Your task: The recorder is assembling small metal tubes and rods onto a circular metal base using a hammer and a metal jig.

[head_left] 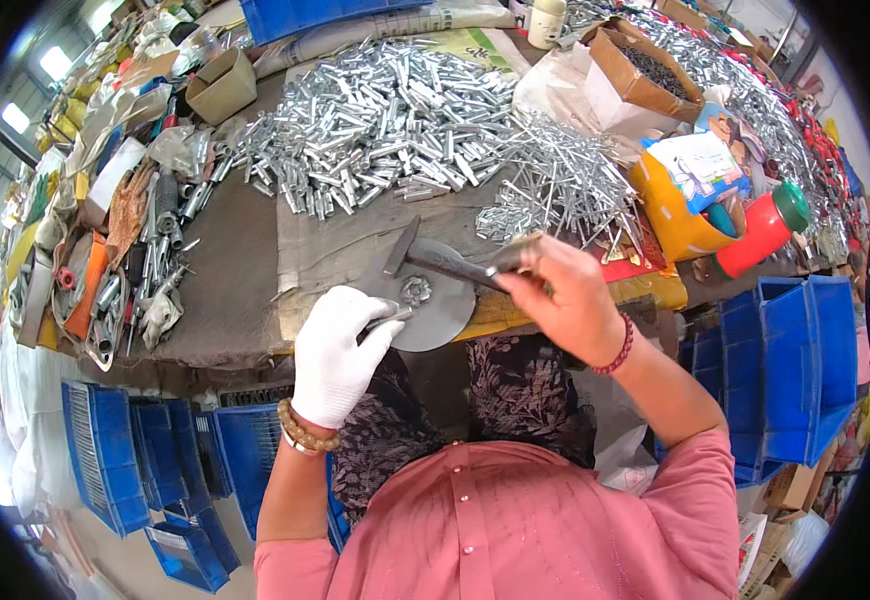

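My left hand, in a white knitted glove, pinches a small silvery metal piece over the edge of a round grey plate. At the plate's middle sits a shiny, rough lump of metal. My bare right hand is closed round the handle of a hammer, whose head is above the far left part of the plate. Beyond the plate lies a large heap of short silvery metal tubes. To its right is a pile of thin metal rods.
Tools and metal parts clutter the bench's left side, including an orange-handled tool. On the right stand a red bottle with a green cap, a yellow container and a cardboard box. Blue crates flank me below the bench.
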`<state>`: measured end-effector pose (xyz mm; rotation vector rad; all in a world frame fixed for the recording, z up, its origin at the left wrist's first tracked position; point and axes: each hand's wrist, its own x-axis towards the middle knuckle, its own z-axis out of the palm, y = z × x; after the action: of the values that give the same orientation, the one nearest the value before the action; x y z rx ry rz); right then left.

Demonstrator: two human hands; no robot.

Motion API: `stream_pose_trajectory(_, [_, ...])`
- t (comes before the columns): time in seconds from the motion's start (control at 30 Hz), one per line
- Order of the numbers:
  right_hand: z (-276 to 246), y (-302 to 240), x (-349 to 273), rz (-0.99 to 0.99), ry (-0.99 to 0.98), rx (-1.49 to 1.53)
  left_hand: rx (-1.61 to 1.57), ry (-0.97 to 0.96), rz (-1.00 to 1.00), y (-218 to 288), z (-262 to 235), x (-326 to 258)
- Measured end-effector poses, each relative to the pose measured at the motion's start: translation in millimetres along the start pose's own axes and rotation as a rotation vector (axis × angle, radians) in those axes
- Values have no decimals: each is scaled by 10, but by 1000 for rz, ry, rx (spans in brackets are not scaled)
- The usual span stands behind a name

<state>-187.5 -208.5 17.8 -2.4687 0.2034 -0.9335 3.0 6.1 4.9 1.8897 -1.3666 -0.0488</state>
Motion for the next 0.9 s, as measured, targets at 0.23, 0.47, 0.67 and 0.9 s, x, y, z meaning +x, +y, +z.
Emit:
stream_pose_trajectory(0.23, [389, -248, 2, -74, -149, -52, -34, -2, -16, -8, -15, -45])
stream_pose_trajectory(0.47, [470, -237, 60, -78, -220, -88, -44, -1, -31, -35, 20, -69])
stream_pose_trajectory(0.67, [477, -244, 104, -135, -229, -90, 1, 12, -1, -33, 19, -106])
stream_pose_trajectory(0.9, [526, -206, 112, -145, -240, -89, -14, 16, -12, -22, 40, -95])
